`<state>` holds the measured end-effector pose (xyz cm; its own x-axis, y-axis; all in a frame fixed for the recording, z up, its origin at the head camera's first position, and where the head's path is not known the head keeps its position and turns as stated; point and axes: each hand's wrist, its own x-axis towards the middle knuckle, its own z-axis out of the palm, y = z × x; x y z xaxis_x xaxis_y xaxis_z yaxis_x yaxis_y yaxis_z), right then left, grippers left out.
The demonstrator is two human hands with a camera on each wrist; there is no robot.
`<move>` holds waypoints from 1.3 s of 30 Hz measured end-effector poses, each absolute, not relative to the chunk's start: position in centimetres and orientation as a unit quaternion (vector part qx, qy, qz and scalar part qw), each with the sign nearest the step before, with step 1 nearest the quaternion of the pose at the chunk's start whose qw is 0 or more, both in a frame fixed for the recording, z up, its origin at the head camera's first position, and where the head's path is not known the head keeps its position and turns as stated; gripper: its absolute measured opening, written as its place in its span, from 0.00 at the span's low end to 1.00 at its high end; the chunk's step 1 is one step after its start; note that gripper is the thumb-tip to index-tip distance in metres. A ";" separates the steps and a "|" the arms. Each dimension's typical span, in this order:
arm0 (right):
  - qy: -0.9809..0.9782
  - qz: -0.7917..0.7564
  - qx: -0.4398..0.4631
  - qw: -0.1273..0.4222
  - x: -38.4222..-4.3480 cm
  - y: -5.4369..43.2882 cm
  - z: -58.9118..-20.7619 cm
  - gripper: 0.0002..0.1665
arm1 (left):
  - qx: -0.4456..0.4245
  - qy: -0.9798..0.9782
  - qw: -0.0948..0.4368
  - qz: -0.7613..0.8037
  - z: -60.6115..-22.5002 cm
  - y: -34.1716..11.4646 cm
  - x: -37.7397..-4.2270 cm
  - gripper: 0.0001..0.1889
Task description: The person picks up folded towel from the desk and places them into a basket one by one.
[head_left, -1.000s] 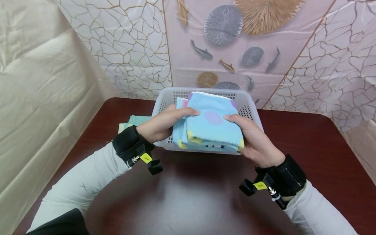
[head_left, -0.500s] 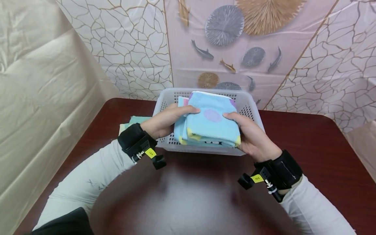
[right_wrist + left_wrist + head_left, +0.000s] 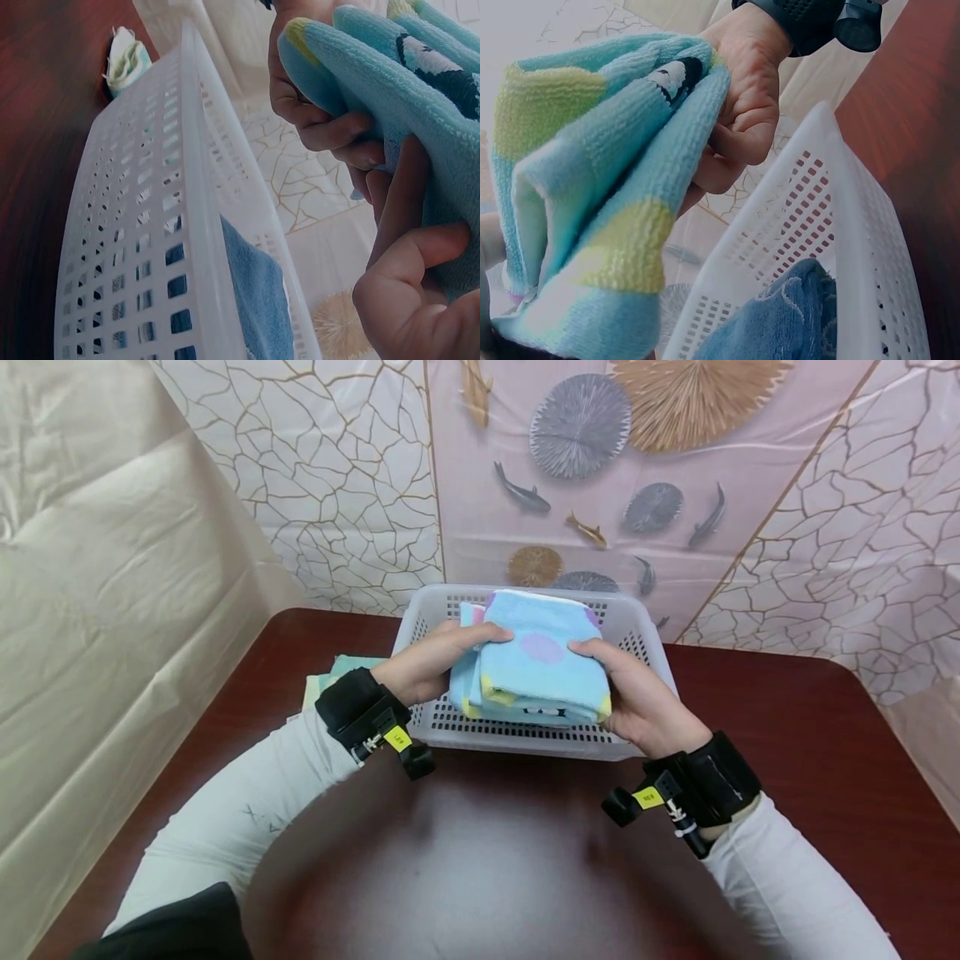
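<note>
Dark-red table [image 3: 480, 860], white perforated basket [image 3: 525, 745] at its far side. Folded light-blue towel [image 3: 543, 681] held above basket. Left hand [image 3: 431, 664] pinches towel's left side, thumb on top; right hand [image 3: 651, 706] pinches right side likewise. Blue cloth [image 3: 780, 315] inside basket, partly hidden. Green cloth [image 3: 356, 665] on table, left of basket.

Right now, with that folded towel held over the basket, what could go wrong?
The folded towel might come undone: its layers gape in the left wrist view, so folds could slip if the left grip or right grip slackens.

The darker blue cloth inside the basket could make it settle unevenly.

The left wrist strap might nudge the green cloth beside the basket, though their gap is hard to judge.
</note>
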<state>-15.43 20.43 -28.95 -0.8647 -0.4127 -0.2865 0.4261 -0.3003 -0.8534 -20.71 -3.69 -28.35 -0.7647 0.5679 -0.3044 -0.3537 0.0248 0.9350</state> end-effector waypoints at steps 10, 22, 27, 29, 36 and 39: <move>0.532 -0.804 0.018 0.264 -16.8 20.7 -29.2 0.26 | 0.080 0.633 0.333 0.695 -29.1 -3.2 -22.0 0.19; 0.548 -0.793 0.028 0.265 -18.1 20.7 -29.7 0.28 | 0.060 0.642 0.331 0.689 -29.7 -3.0 -22.8 0.23; 0.554 -0.788 0.029 0.268 -18.5 20.7 -29.8 0.27 | 0.051 0.644 0.332 0.687 -29.8 -3.0 -23.0 0.24; 0.556 -0.787 0.024 0.269 -18.6 20.7 -29.7 0.27 | 0.052 0.644 0.331 0.688 -29.7 -3.0 -23.1 0.24; 0.563 -0.782 0.027 0.267 -19.0 20.7 -29.5 0.25 | 0.048 0.643 0.325 0.692 -29.7 -3.0 -23.4 0.23; 0.572 -0.775 0.023 0.267 -19.2 20.7 -29.4 0.23 | 0.056 0.647 0.320 0.690 -29.7 -2.9 -23.6 0.23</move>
<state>-19.24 20.72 -29.35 -0.8561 -0.3884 -0.3410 0.4403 -0.2028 -0.8746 -23.61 -2.94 -29.69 -0.7894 0.5132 -0.3367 -0.3685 0.0424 0.9286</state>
